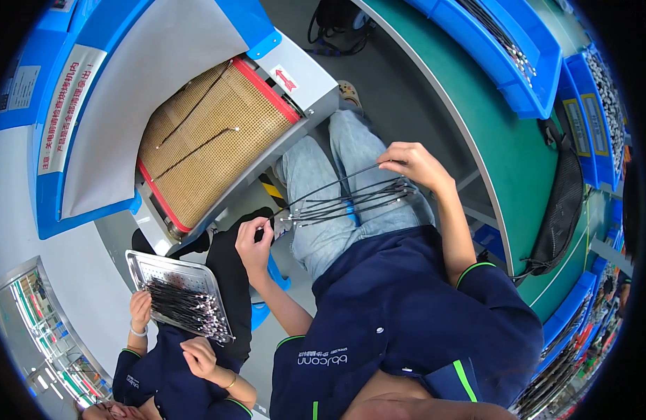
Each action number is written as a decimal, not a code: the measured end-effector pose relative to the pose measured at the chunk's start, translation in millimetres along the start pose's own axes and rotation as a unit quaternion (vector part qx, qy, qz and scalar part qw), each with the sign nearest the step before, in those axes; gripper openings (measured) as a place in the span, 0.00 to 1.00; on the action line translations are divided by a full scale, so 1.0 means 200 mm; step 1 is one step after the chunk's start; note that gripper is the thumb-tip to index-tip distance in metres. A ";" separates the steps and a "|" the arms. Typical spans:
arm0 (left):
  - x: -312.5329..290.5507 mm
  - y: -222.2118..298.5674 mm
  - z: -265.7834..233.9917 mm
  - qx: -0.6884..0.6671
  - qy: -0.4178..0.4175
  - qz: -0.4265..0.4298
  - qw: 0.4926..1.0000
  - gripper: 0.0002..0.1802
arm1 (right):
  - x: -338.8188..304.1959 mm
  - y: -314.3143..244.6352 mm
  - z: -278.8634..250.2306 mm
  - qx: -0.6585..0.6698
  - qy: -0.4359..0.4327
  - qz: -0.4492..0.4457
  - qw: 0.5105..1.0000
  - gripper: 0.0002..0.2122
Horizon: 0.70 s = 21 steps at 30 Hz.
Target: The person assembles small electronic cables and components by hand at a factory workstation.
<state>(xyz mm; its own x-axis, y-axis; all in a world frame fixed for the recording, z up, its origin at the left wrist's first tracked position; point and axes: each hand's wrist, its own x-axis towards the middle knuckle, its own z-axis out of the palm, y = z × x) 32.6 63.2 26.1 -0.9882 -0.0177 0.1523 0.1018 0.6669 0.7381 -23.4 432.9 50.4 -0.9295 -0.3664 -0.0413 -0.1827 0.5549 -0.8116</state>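
On my feed, the left hand [253, 241] has thumb and fingers pinched on one end of a thin black cable [337, 184]; the right hand [414, 164] pinches it toward the other. It runs nearly straight, mid-frame, rising to the right. Main risk, I'd say: pulling too hard between the two pinches could strain the ends; too light a grip and it slips out. Second: loose cables [351, 203] lie across both jeans legs [309, 168], bridging the gap, so a leg shift could drop some, and crossed strands could snag the held one. Looks: slim, dark, no kink I can make out; its ends I can't read at the fingers. The loose ones look alike, pale tips at their left. Further out, upper left, the mesh belt [221, 164] carries a few dark strands [190, 153]; lower left, a co-worker's [169, 371] metal tray [155, 266] holds a dark heap [176, 301] of similar cables.
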 end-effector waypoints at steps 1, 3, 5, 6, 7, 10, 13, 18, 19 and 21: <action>0.00 0.00 -0.01 0.000 0.001 0.000 1.000 0.07 | 0.00 -0.01 0.00 0.013 0.012 -0.015 1.000 0.05; 0.00 0.00 -0.02 -0.007 0.002 -0.016 1.000 0.07 | 0.00 -0.02 0.00 0.009 0.025 -0.030 0.999 0.05; 0.00 0.00 -0.02 -0.006 0.001 -0.015 1.000 0.07 | 0.00 -0.03 0.00 0.004 0.037 -0.047 0.998 0.05; 0.00 0.00 -0.02 -0.005 0.002 -0.014 1.000 0.07 | 0.00 -0.04 0.00 -0.008 0.053 -0.067 0.996 0.05; 0.00 0.00 -0.03 -0.006 0.002 -0.015 1.000 0.07 | 0.00 -0.05 0.00 -0.019 0.069 -0.087 0.994 0.05; -0.01 -0.01 -0.04 -0.011 -0.001 -0.007 1.000 0.06 | 0.00 -0.05 0.01 -0.010 0.078 -0.076 0.994 0.04; -0.01 0.00 -0.06 -0.010 0.005 -0.009 1.000 0.05 | 0.00 -0.05 0.01 -0.010 0.079 -0.080 0.994 0.04; -0.01 0.00 -0.07 -0.010 0.015 -0.015 1.000 0.07 | 0.00 -0.04 0.03 -0.009 0.068 -0.067 0.995 0.03; -0.02 -0.01 -0.07 -0.010 0.015 -0.016 1.000 0.07 | 0.00 -0.04 0.03 -0.010 0.063 -0.062 0.996 0.03; -0.02 -0.03 -0.08 -0.008 0.013 -0.007 1.000 0.07 | 0.00 -0.05 0.03 -0.001 0.053 -0.061 0.997 0.03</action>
<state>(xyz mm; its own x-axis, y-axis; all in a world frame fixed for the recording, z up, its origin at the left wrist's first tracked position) 37.5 47.6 31.8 -0.9863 -0.0468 0.1580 0.0893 0.6542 0.7510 -19.0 423.5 55.6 -0.9287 -0.3512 0.1191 -0.2972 0.5129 -0.8054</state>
